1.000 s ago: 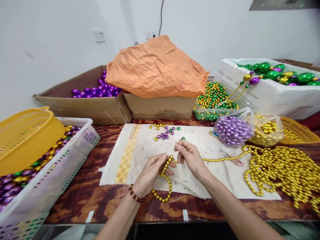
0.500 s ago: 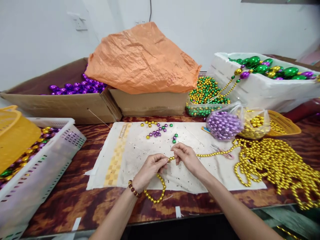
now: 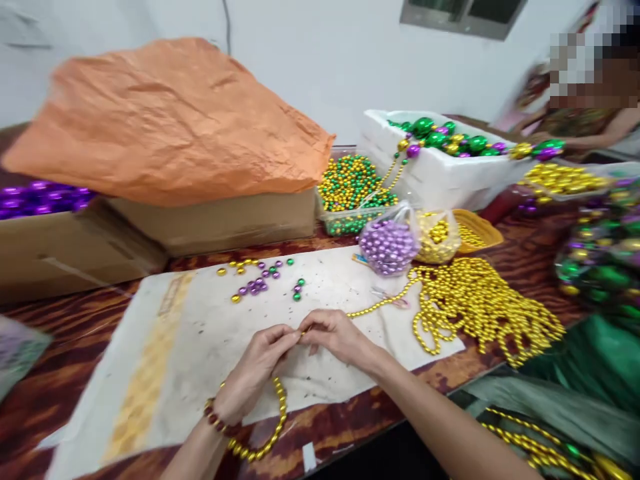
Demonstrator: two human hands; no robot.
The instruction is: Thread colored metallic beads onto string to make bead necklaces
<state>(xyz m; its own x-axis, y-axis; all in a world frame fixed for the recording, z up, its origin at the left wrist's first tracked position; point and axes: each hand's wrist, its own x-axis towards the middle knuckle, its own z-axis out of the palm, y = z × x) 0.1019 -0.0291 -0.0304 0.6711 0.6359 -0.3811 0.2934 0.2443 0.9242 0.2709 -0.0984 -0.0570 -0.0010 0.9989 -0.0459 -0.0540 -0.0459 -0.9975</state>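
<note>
A gold bead string (image 3: pixel 281 407) passes through both of my hands over the white cloth (image 3: pixel 200 363). My left hand (image 3: pixel 267 350), with a brown bead bracelet at the wrist, pinches the string, and a loop of it hangs below toward the table edge. Fingertips nearly touching the left ones, my right hand (image 3: pixel 333 333) also pinches the string; the exact spot is partly hidden by the fingers. From there the string runs right to a heap of gold bead strands (image 3: pixel 480 303). Loose purple beads (image 3: pixel 257 287), with gold and green ones, lie beyond my hands.
An orange sack (image 3: pixel 185 127) covers cardboard boxes at the back left. Bags of purple beads (image 3: pixel 390 243) and gold beads (image 3: pixel 436 237) stand beyond the cloth, near small scissors (image 3: pixel 395 299). A white foam box (image 3: pixel 415 170) holds large beads. Another person (image 3: pixel 590 123) sits at far right.
The view has swung right, bringing the other person and more bead piles into sight. My fingertips have come closer together on the gold string.
</note>
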